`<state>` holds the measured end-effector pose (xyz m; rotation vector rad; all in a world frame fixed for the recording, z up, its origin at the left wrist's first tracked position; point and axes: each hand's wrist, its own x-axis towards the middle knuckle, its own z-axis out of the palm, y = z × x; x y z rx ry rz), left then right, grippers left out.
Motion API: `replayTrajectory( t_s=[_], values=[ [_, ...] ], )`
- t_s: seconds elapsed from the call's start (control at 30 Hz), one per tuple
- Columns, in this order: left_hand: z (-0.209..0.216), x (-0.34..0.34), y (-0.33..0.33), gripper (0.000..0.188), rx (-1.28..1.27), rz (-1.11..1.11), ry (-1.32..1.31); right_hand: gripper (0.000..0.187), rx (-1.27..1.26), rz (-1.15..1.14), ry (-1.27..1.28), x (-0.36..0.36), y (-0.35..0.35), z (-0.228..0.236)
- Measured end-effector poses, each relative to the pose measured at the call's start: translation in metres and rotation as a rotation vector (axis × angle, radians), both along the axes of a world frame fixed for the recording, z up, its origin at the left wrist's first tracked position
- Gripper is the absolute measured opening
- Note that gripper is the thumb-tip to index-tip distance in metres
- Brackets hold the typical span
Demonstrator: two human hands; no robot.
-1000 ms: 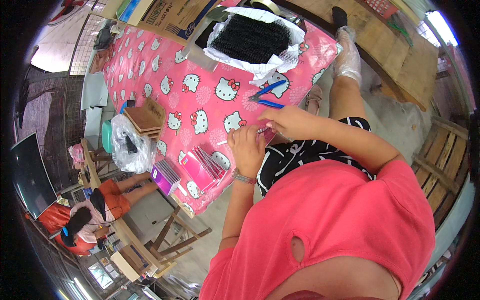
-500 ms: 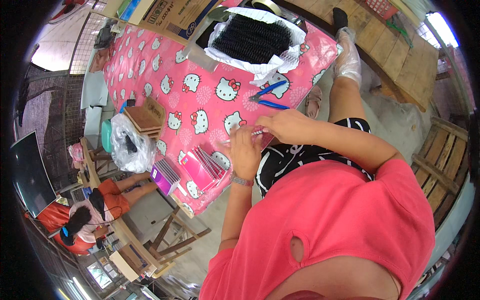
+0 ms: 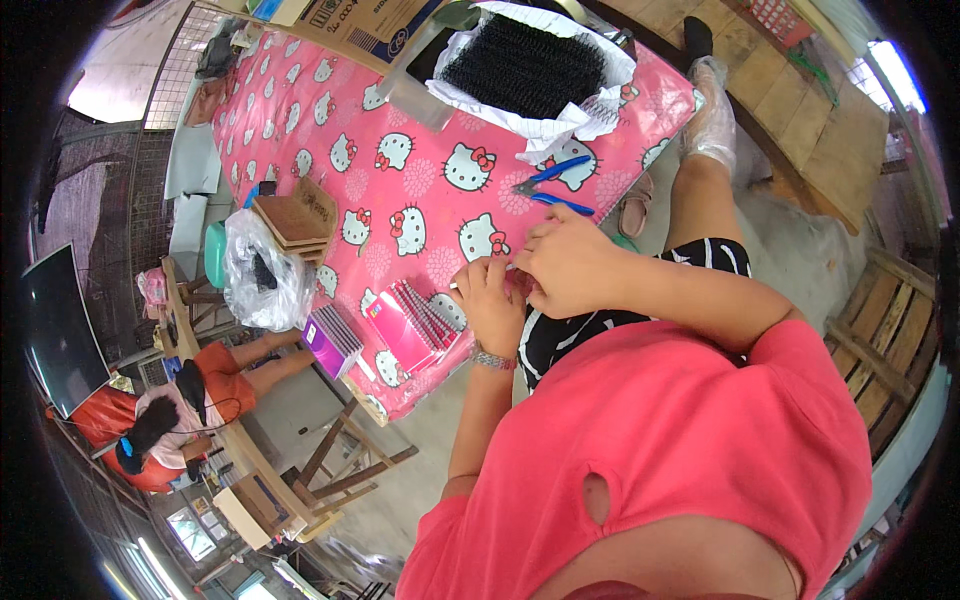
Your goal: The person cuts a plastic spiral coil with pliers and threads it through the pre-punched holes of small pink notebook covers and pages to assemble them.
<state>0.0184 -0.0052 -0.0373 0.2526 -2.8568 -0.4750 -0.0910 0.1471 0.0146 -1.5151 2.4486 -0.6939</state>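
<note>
Both hands meet over the table's near edge, above my lap. My left hand (image 3: 490, 308) has its fingers bent around what looks like a small pink notebook (image 3: 520, 280), mostly hidden. A thin white piece shows at its fingertips. My right hand (image 3: 565, 262) is closed on the same notebook from the right, its fingers pressed together. Left of my left hand lies a fanned stack of pink notebooks (image 3: 408, 325), with a stack of purple notebooks (image 3: 332, 342) beside it. Beyond my right hand rest blue-handled cutting pliers (image 3: 553, 187), jaws toward the left.
A paper-lined container holds black spiral coils (image 3: 525, 70) at the far side of the pink patterned table (image 3: 380, 205). Brown boards (image 3: 295, 215) and a clear plastic bag (image 3: 262, 275) sit at the left. A cardboard box (image 3: 365, 30) stands behind. Another person (image 3: 165, 430) sits at the far left.
My right hand has come closer over my left, covering more of the pink notebook. The view has shifted slightly, so the table things appear a little to the right.
</note>
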Motion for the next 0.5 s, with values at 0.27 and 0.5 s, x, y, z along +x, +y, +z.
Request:
replayTrajectory(
  t_s=[0.27,0.5],
  values=[
    [0.002,-0.001,-0.001,0.031,-0.045,-0.019,0.020,0.028,-0.016,0.011,0.033,-0.002,-0.005,0.009],
    [0.005,-0.003,0.002,0.034,-0.051,-0.011,0.038,0.027,0.226,0.069,-0.033,-0.006,-0.008,0.012]
  ],
)
